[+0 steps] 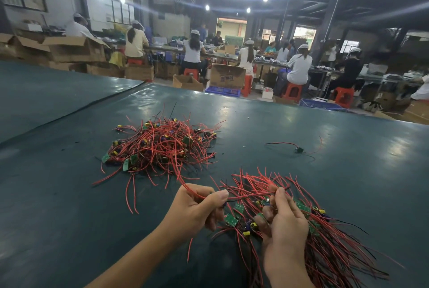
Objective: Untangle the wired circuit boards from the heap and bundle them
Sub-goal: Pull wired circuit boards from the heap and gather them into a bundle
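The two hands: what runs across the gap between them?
In the head view, a red wire stretches from the left hand to the right hand, passing above green circuit boards.

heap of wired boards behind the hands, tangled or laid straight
Tangled: in the heap the red wires loop and cross every way, with green boards scattered among them.

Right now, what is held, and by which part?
Left hand grips red wires mid-length; right hand pinches one near its tip, bundle held by the boards.
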`<state>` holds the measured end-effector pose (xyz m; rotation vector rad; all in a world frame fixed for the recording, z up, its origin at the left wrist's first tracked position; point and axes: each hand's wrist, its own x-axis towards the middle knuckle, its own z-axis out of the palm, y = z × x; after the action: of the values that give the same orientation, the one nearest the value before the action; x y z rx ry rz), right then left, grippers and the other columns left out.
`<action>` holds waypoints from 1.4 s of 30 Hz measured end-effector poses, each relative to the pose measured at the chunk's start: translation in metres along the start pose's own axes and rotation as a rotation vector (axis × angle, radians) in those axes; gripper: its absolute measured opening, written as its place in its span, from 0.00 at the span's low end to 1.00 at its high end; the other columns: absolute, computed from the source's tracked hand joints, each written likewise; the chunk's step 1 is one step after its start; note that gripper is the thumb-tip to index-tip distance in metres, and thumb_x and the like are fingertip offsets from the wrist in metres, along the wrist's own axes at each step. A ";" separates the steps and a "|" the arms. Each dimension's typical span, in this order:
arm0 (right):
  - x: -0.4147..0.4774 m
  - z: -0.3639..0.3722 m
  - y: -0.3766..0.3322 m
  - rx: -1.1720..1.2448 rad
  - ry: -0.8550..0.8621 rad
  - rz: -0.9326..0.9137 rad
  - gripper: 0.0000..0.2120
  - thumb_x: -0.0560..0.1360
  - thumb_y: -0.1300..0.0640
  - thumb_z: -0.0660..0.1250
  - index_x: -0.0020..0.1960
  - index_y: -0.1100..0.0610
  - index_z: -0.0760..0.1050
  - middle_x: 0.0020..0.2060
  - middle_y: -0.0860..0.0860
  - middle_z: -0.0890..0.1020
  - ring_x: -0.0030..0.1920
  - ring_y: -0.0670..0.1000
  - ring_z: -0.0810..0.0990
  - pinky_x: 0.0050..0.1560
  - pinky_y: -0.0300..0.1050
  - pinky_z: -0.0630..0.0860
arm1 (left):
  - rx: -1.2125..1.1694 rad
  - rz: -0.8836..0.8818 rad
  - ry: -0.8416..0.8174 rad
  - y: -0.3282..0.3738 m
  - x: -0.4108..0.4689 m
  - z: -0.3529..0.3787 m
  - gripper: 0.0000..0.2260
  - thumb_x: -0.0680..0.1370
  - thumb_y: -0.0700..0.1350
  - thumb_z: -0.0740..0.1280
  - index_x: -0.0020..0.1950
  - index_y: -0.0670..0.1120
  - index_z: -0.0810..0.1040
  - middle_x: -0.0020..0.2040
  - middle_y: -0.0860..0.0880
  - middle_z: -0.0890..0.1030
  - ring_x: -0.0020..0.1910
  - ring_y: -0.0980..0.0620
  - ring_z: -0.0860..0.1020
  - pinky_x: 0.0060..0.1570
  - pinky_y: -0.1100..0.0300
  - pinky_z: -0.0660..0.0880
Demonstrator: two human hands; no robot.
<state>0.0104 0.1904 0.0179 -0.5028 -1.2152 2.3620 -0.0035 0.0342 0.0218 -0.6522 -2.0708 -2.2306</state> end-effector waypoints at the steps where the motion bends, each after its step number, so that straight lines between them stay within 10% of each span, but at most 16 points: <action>1: 0.000 0.000 0.000 0.007 0.008 0.002 0.12 0.80 0.58 0.63 0.40 0.58 0.81 0.25 0.45 0.72 0.21 0.42 0.65 0.19 0.35 0.64 | -0.009 -0.015 -0.022 -0.001 -0.001 0.002 0.16 0.68 0.56 0.69 0.25 0.47 0.78 0.25 0.47 0.78 0.20 0.53 0.74 0.23 0.64 0.70; 8: -0.008 0.002 0.016 -0.234 -0.130 0.008 0.11 0.76 0.54 0.69 0.37 0.58 0.82 0.22 0.47 0.70 0.21 0.44 0.66 0.22 0.37 0.67 | 0.063 -0.082 -0.117 -0.004 -0.004 0.007 0.15 0.74 0.52 0.68 0.28 0.48 0.79 0.28 0.47 0.79 0.27 0.51 0.76 0.31 0.61 0.74; 13: -0.020 0.012 0.025 -0.310 -0.335 0.026 0.10 0.68 0.51 0.71 0.34 0.58 0.85 0.34 0.58 0.85 0.39 0.56 0.82 0.49 0.56 0.80 | 0.087 -0.053 -0.081 -0.004 -0.002 0.004 0.16 0.77 0.52 0.68 0.29 0.48 0.78 0.26 0.51 0.74 0.28 0.50 0.72 0.32 0.55 0.69; 19: -0.015 0.008 0.020 -0.336 -0.287 -0.010 0.12 0.76 0.58 0.69 0.35 0.56 0.86 0.33 0.55 0.85 0.37 0.53 0.83 0.44 0.48 0.81 | 0.107 -0.093 -0.106 -0.006 -0.002 0.004 0.17 0.74 0.54 0.70 0.31 0.45 0.80 0.28 0.48 0.77 0.29 0.51 0.74 0.32 0.57 0.72; 25: -0.004 0.000 0.006 -0.191 -0.114 0.023 0.11 0.76 0.58 0.69 0.39 0.60 0.85 0.24 0.48 0.66 0.21 0.44 0.60 0.20 0.36 0.62 | 0.106 -0.118 -0.153 0.002 -0.002 0.005 0.15 0.73 0.51 0.68 0.29 0.45 0.80 0.28 0.47 0.80 0.24 0.51 0.77 0.28 0.61 0.75; 42: 0.008 -0.009 -0.007 -0.025 0.053 0.087 0.10 0.78 0.55 0.67 0.44 0.60 0.82 0.25 0.46 0.70 0.24 0.43 0.61 0.19 0.34 0.61 | 0.082 -0.146 -0.123 0.001 -0.003 0.001 0.16 0.74 0.57 0.71 0.36 0.45 0.82 0.33 0.47 0.83 0.31 0.55 0.79 0.33 0.66 0.73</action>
<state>0.0091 0.2042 0.0174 -0.6344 -1.2231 2.3916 -0.0005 0.0341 0.0215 -0.6687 -2.3261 -2.2169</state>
